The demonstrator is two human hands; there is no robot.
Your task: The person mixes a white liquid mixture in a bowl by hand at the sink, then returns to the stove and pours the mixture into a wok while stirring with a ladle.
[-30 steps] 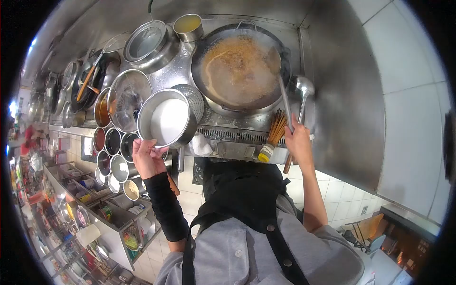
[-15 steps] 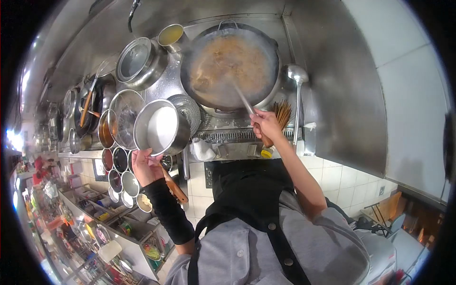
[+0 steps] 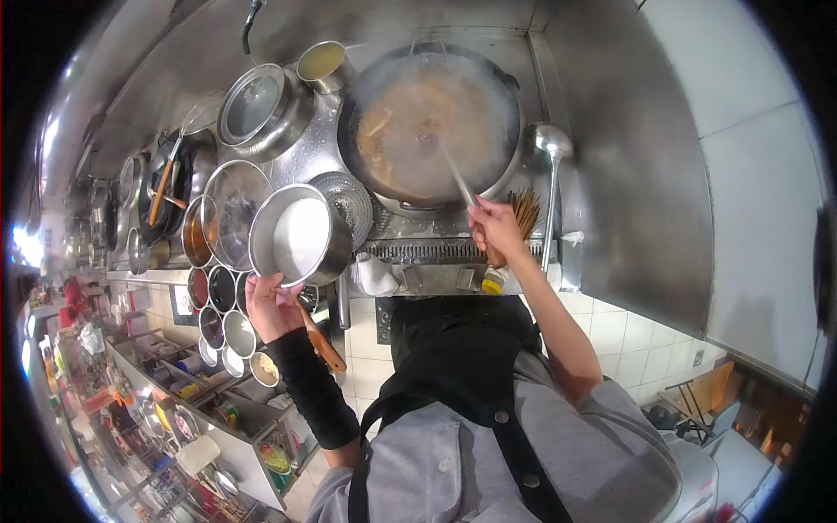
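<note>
My left hand (image 3: 274, 307) grips the near rim of a round steel pot (image 3: 335, 248), thumb on top. The pot tilts toward me; its bottom looks bright white, and I cannot tell whether that is glare or contents. My right hand (image 3: 497, 231) is closed around the wooden handle of a long metal cooking utensil (image 3: 459, 179). The utensil's far end dips into brown, steaming liquid in a large dark wok (image 3: 347, 144), so its head is hidden.
A ladle (image 3: 552, 166) and a bamboo brush (image 3: 525, 209) lie right of the wok. On the left are a perforated skimmer (image 3: 349, 202), a lidded pot (image 3: 292, 118), a cup of yellowish liquid (image 3: 323, 65) and several seasoning containers (image 3: 238, 334). A yellow-capped jar (image 3: 494, 281) stands at the front ledge.
The utensil's shaft has shifted slightly right and stands steeper, its lower part more covered by thicker steam. My left hand and the pot stay nearly still; the whole view has shifted slightly.
</note>
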